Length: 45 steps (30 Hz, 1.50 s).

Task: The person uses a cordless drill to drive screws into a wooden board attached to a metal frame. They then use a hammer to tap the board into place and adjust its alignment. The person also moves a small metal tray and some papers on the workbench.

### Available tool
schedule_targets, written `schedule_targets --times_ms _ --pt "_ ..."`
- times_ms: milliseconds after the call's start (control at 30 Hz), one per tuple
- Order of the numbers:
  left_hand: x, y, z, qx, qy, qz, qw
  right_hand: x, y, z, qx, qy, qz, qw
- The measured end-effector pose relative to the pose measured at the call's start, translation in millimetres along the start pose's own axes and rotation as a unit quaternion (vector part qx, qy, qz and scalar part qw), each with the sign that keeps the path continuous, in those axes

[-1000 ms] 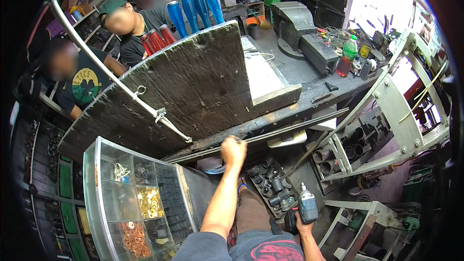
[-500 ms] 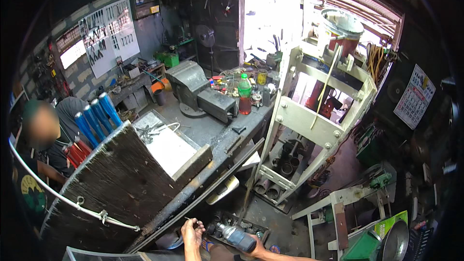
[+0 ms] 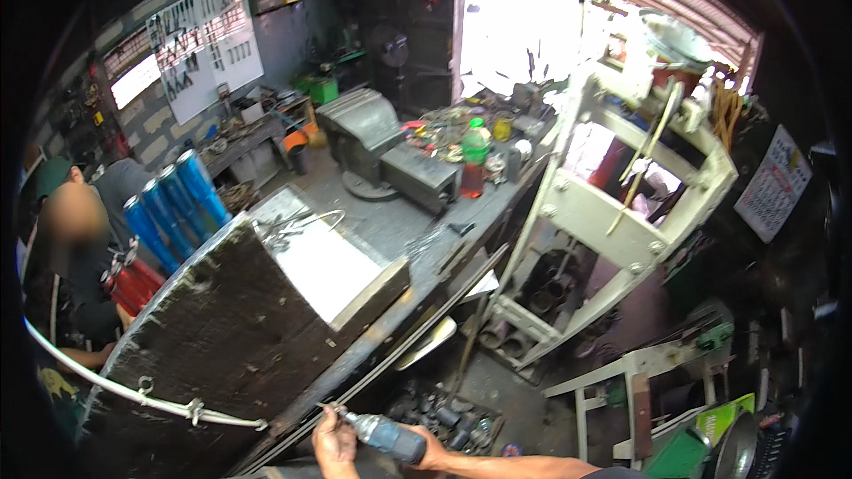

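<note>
At the lower edge, my right hand [image 3: 437,451] is closed round the rear of a power tool [image 3: 392,438] with a dark blue-grey barrel and a narrow metal nose. The nose points left, toward my left hand [image 3: 334,443]. That hand is raised with its fingers closed in a pinch right at the tool's tip. A small dark piece sticks up at the fingertips, too small and blurred to name. Below the bench edge, behind the tool, lies a tray of dark metal parts [image 3: 457,414].
A workbench [image 3: 355,253] carries a large vise [image 3: 377,146], a bottle of red liquid [image 3: 473,164] and a dark upright board [image 3: 213,328]. A white press frame [image 3: 612,200] stands right. Another person [image 3: 84,239] is at left, beside blue and red cylinders [image 3: 173,208].
My right hand has brought the power tool left and its nose now meets my left fingers. My left hand has shifted slightly left. The whole view has tilted and shifted a little.
</note>
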State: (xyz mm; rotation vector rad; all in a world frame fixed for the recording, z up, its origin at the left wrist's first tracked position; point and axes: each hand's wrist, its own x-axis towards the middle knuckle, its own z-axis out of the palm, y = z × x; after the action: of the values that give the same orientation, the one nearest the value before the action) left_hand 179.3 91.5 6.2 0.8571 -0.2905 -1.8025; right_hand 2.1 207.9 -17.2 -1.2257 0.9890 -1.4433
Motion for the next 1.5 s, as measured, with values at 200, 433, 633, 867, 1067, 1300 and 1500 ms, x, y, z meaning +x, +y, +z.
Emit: schedule_targets --times_ms 200,433,633,867,1067,1300,1500 --pt "12.1 3.6 -21.1 0.089 0.005 0.016 0.996 29.1 17.5 8.3 0.025 -0.034 0.038 0.998" --pt "7.4 39.8 -32.5 0.152 0.087 -0.092 0.980 66.1 19.7 -13.5 -0.029 0.011 -0.017 0.999" --pt "13.5 52.2 27.0 0.154 -0.019 -0.056 0.986 70.1 27.9 13.4 -0.130 0.059 -0.066 0.988" --pt "27.8 33.7 5.8 0.184 0.035 -0.050 0.981 17.8 53.1 67.4 -0.068 0.090 0.094 0.989" --pt "15.4 32.2 -21.4 0.155 0.063 -0.047 0.985 10.1 67.8 89.7 -0.112 0.106 0.047 0.987" --pt "28.6 5.1 -12.0 0.100 0.046 -0.055 0.992 12.8 83.4 82.8 -0.179 0.115 0.043 0.976" --pt "33.5 2.8 -10.0 0.067 0.070 -0.045 0.994 25.3 74.6 78.6 -0.117 0.123 0.064 0.983"
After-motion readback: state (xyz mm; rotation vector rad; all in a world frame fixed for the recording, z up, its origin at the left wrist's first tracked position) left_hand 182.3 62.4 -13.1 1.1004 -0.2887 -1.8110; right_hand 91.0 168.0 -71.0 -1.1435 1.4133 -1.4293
